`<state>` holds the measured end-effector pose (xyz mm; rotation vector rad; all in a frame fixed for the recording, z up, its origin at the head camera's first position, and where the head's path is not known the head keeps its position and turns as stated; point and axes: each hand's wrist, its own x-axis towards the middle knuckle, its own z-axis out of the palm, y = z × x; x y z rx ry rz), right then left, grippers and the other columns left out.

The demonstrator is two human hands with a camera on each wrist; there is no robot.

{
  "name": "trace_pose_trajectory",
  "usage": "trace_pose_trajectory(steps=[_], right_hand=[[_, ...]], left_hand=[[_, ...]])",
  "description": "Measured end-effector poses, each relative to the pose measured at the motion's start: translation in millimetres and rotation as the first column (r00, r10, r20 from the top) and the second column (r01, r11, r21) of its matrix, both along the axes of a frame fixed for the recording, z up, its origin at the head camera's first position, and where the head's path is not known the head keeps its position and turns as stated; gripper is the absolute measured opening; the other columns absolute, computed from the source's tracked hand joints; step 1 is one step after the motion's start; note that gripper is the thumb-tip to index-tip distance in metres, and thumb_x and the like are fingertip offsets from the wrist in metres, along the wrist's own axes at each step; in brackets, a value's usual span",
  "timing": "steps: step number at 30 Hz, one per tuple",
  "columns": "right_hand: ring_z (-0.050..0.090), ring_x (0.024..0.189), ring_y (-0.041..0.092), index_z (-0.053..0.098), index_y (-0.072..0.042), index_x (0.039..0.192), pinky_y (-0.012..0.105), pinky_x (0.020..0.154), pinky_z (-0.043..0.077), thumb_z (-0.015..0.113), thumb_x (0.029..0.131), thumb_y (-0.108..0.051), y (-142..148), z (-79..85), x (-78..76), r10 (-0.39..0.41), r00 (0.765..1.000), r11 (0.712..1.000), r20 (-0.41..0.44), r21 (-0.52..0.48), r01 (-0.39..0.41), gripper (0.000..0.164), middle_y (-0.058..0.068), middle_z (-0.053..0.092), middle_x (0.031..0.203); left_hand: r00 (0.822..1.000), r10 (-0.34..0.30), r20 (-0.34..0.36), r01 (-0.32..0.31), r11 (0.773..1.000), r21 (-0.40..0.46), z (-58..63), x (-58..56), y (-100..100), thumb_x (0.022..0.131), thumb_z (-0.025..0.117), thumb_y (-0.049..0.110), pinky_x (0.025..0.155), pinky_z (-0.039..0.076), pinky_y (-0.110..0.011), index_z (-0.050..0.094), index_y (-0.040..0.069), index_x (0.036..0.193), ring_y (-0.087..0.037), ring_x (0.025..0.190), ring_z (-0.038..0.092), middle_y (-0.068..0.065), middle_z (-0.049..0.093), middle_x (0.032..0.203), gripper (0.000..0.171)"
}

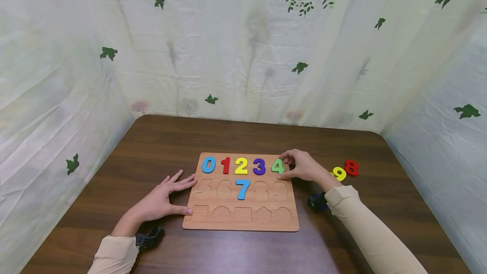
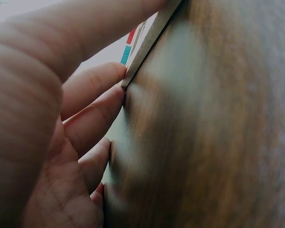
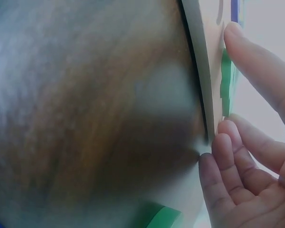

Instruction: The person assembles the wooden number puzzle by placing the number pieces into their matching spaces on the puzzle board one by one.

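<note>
A wooden number board (image 1: 224, 222) lies on the table. Along its top row are a blue 0 (image 1: 208, 165), red 1 (image 1: 225, 165), yellow 2 (image 1: 241, 166), purple 3 (image 1: 259, 166) and green 4 (image 1: 278, 166). A light blue 7 (image 1: 242, 189) sits mid-board in the second row. My right hand (image 1: 302, 166) pinches the green 4, thumb at its lower end and index finger at its upper end; the wrist view shows the green edge (image 3: 225, 80) between them. My left hand (image 1: 161, 200) is spread, with fingertips and thumb touching the board's left edge.
To the right of the board lie a yellow 9 (image 1: 338, 173), partly behind my right forearm, and a red 8 (image 1: 351, 167). Another green piece (image 3: 165, 217) shows low in the right wrist view. Patterned cloth (image 1: 243, 54) hangs behind the brown table (image 1: 167, 134).
</note>
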<state>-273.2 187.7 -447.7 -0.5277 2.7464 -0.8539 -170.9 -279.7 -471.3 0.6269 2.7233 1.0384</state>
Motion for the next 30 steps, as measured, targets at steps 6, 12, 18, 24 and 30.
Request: trace_pose_trajectory(steps=[6,12,18,24,30], right_hand=[[0.060,0.101,0.021,0.069,-0.002,0.134,0.039,0.096,0.057,0.095,0.083,-0.039,1,2.0,0.5,0.007,1.000,1.000,-0.001,0.011,-0.007,0.069,0.007,0.067,0.112],[0.062,0.102,0.020,0.068,-0.002,0.135,0.042,0.099,0.059,0.094,0.084,-0.041,4,3.4,0.0,0.022,1.000,1.000,0.005,0.003,-0.022,0.069,0.007,0.068,0.113],[0.067,0.114,0.026,0.065,-0.006,0.142,0.050,0.106,0.058,0.093,0.084,-0.041,14,11.6,-1.3,0.044,0.999,0.999,0.012,0.000,-0.044,0.073,0.010,0.069,0.124],[0.066,0.127,0.036,0.063,-0.004,0.146,0.056,0.113,0.054,0.090,0.089,-0.032,32,29.5,2.1,0.023,1.000,0.999,-0.018,-0.022,-0.023,0.069,0.016,0.067,0.140],[0.062,0.132,0.038,0.063,-0.003,0.147,0.059,0.115,0.051,0.086,0.094,-0.026,57,43.8,9.6,0.001,0.999,1.000,-0.038,-0.028,-0.002,0.062,0.018,0.065,0.147]], left_hand=[[1.000,-0.006,-0.016,0.007,1.000,0.005,1.9,1.4,1,0.079,0.094,0.049,0.127,0.007,-0.078,0.062,0.019,0.154,-0.052,0.164,0.018,-0.009,0.053,0.164,0.087],[1.000,-0.005,-0.014,0.006,1.000,0.007,3.2,2.1,1,0.079,0.094,0.048,0.127,0.007,-0.078,0.062,0.019,0.153,-0.052,0.164,0.018,-0.008,0.054,0.164,0.086],[1.000,-0.005,-0.006,0.005,1.000,0.005,3.0,0.9,1,0.079,0.094,0.049,0.128,0.006,-0.078,0.061,0.019,0.154,-0.052,0.164,0.017,-0.008,0.053,0.165,0.087],[1.000,0.005,0.023,-0.005,1.000,-0.003,3.4,1.0,0,0.079,0.093,0.051,0.128,0.005,-0.078,0.060,0.020,0.155,-0.051,0.165,0.014,-0.007,0.051,0.167,0.089],[1.000,0.006,0.030,-0.005,1.000,-0.005,3.2,1.0,0,0.078,0.093,0.051,0.129,0.004,-0.077,0.060,0.020,0.156,-0.050,0.166,0.014,-0.008,0.050,0.167,0.090]])
